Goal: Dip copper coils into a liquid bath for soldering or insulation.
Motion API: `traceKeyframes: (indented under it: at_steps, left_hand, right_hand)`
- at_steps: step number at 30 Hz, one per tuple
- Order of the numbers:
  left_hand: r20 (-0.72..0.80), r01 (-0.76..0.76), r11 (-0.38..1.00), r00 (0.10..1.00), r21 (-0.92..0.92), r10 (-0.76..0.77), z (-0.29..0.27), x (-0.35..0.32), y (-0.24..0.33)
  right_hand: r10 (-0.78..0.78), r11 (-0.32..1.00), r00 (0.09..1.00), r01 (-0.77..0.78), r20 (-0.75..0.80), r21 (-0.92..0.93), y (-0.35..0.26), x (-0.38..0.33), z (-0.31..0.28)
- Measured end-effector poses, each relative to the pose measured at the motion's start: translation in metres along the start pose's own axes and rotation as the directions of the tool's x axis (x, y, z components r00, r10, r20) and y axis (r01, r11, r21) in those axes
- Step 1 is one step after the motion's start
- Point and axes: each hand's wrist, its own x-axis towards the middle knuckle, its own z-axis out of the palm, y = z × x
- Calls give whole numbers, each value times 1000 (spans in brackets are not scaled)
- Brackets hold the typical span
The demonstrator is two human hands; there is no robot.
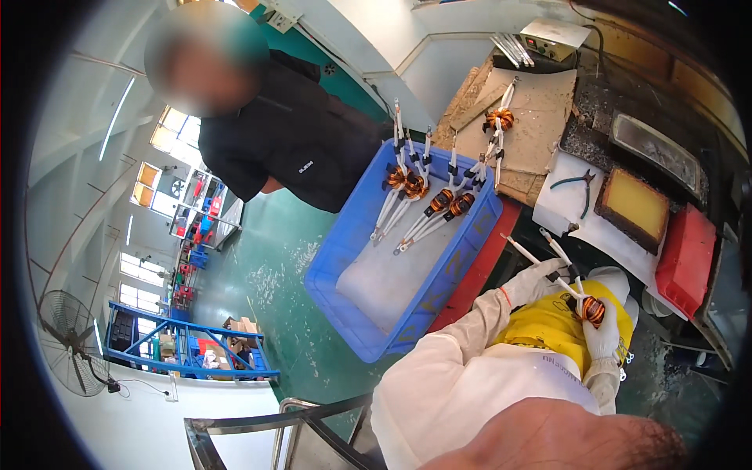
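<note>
A copper-wound toroidal coil with long white-sleeved leads is held in front of my yellow apron. My right hand, in a white glove, grips the coil's winding. Gloved in white too, my left hand is closed around the leads near their dark bands, and the lead tips extend past it toward the bench. To the left of my hands stands a blue plastic crate with several similar coils inside, leads splayed. Another such coil lies on a cardboard sheet on the bench.
The bench carries blue-handled pliers, a block with a yellowish top, a metal-framed tray, a red bin and a control box. A person in dark clothes stands beyond the crate. A metal rail is at lower left.
</note>
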Motion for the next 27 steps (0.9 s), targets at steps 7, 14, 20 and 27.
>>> traceKeyframes:
  at_steps: [7,14,20,27]
  left_hand:
    - [67,-48,998,997,-34,50,14,4,2]
    - [349,-449,298,875,842,335,50,-6,14]
    - [298,-112,990,951,85,82,70,10,5]
    - [315,-19,985,948,171,-36,83,40,0]
  right_hand:
    - [-40,999,999,40,9,-8,-4,3,-12]
    - [-151,987,986,146,-66,-64,-72,1,-68]
    - [-298,917,941,234,-163,-323,-76,1,-140]
    - [-245,907,935,128,-256,-400,-57,29,-213]
